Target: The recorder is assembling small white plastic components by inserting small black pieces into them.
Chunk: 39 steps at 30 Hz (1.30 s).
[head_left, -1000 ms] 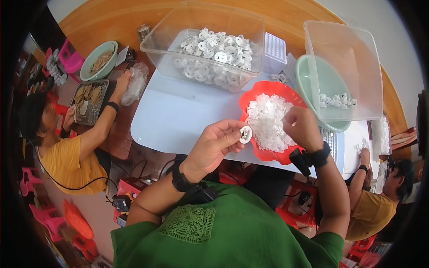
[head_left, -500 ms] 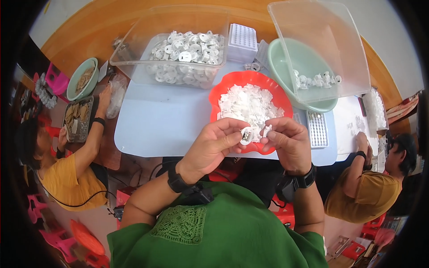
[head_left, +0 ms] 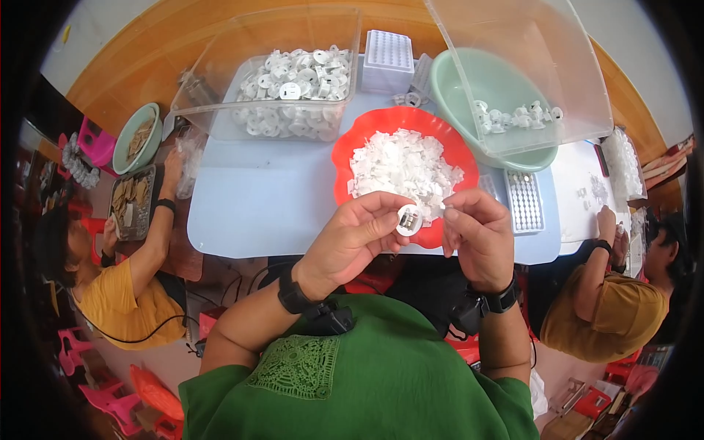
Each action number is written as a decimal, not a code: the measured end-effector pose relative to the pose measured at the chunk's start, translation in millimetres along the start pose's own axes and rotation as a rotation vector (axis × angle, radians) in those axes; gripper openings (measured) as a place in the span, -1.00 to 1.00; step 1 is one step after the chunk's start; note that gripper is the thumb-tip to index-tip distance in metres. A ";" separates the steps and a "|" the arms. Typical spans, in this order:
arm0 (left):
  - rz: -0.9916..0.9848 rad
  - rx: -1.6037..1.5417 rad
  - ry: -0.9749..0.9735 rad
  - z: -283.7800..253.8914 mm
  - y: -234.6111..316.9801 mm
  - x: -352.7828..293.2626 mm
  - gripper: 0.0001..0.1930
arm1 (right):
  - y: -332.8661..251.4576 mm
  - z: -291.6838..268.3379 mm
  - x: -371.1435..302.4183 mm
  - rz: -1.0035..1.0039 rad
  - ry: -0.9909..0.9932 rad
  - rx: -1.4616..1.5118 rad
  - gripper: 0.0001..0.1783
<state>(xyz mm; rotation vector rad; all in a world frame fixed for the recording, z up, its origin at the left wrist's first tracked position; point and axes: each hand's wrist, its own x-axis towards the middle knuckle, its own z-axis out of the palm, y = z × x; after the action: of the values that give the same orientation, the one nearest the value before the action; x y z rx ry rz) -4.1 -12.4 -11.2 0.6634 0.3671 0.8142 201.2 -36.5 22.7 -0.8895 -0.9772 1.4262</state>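
**Disc (head_left: 409, 220) and clip (head_left: 442, 208) held at the bowl (head_left: 343, 158)**

Count: two hands, one disc, one clip, one red bowl, two clear bins, one green basin on the tabletop (head_left: 249, 198), and two co-workers, one at the left (head_left: 132, 301) and one at the right (head_left: 616, 312).

Pose: both elbows are bent, and the forearms reach up from the lower edge. The left hand (head_left: 359, 236) grips the disc between thumb and fingers, its metal-fitted face visible. The right hand (head_left: 478, 238) pinches the small white clip, just beside the disc and apart from it. Both pieces are at the bowl's near edge.

Containers: the bowl holds heaped white pieces, too many to count. The left bin (head_left: 194, 111) holds a pile of round white parts. The right bin (head_left: 579, 81) stands tilted over the basin (head_left: 446, 84). A few white parts show through its wall; which container holds them cannot be told.
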 end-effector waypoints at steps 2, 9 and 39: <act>-0.003 -0.006 0.006 2.2 1.4 0.1 -0.68 | -4.9 4.9 -2.6 -0.005 0.010 -0.002 -0.90; 0.020 -0.035 -0.030 -0.6 0.7 -0.4 -0.70 | -19.2 16.1 -10.2 -0.016 0.044 -0.176 -0.83; -0.003 -0.084 -0.046 -6.6 -8.1 -5.1 -0.66 | -16.9 36.8 -2.4 -0.602 -0.242 -1.101 -0.67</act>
<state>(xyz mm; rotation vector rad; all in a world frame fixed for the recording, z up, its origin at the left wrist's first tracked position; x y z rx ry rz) -6.5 -17.7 -21.2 0.6014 0.2908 0.8058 173.6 -41.3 51.9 -1.0405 -2.0786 0.4020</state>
